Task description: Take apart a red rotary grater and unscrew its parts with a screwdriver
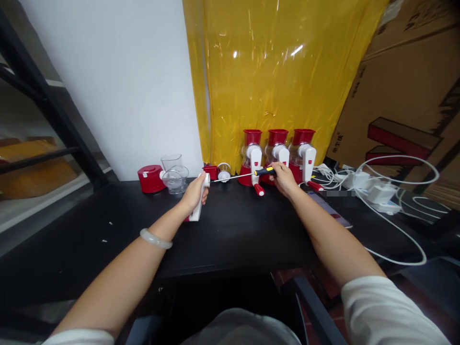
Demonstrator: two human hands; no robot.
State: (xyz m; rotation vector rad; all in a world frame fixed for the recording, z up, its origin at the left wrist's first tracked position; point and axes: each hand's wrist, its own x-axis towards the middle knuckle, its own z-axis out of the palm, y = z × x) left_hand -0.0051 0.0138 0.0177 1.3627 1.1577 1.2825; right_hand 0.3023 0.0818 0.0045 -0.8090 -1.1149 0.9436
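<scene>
Closed around a white crank handle (196, 211) is my left hand (195, 192), just above the black table. The crank's round white end faces right, and a bit of red shows at its lower end. My right hand (284, 179) grips a screwdriver (265, 171) with a black and yellow handle. Its long shaft points left, and the tip is at or close to the crank's round end; whether it touches I cannot tell. Behind my left hand stand a red base (151, 179) and a clear plastic housing (175, 175). A grater drum (224, 171) lies near a red part (210, 171).
Three assembled red and white rotary graters (252, 136) stand along the back by a yellow plastic curtain (269, 72). White cables and chargers (383, 194) tangle at the right, beside a tablet or phone (328, 211). A big cardboard box (402, 96) leans behind them.
</scene>
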